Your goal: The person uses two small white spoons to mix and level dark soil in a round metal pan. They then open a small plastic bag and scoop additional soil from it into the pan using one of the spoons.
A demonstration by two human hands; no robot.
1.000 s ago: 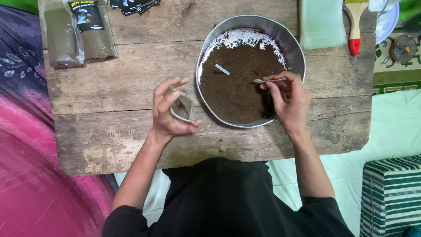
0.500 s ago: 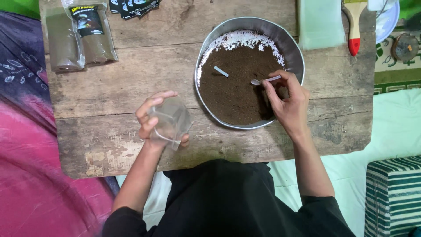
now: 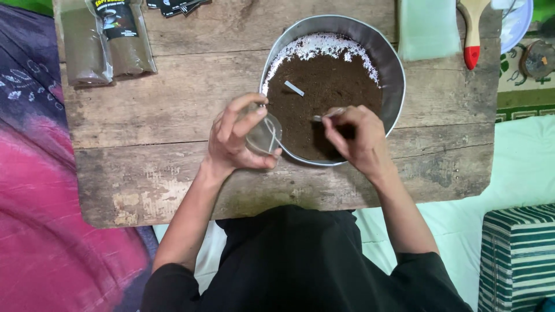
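A round metal bowl (image 3: 391, 63) sits on a worn wooden table (image 3: 173, 115), filled with dark brown powder (image 3: 329, 86) and a white rim of powder at its far side. A small pale strip (image 3: 293, 88) lies on the brown powder. My left hand (image 3: 234, 141) holds a small clear plastic bag (image 3: 263, 134) by its mouth, right at the bowl's near left rim. My right hand (image 3: 355, 138) grips a small metal spoon (image 3: 326, 114) over the brown powder, its bowl pointing toward the bag.
Filled clear packets of brown powder with dark labels (image 3: 104, 40) lie at the table's far left. A pale green flat pack (image 3: 428, 29) and a paintbrush with a red handle tip (image 3: 472, 34) lie at the far right. Pink cloth (image 3: 40, 231) is on my left.
My left hand has carried the clear bag right and up from the table's middle to the bowl's rim. My right hand with the spoon has shifted slightly left toward it.
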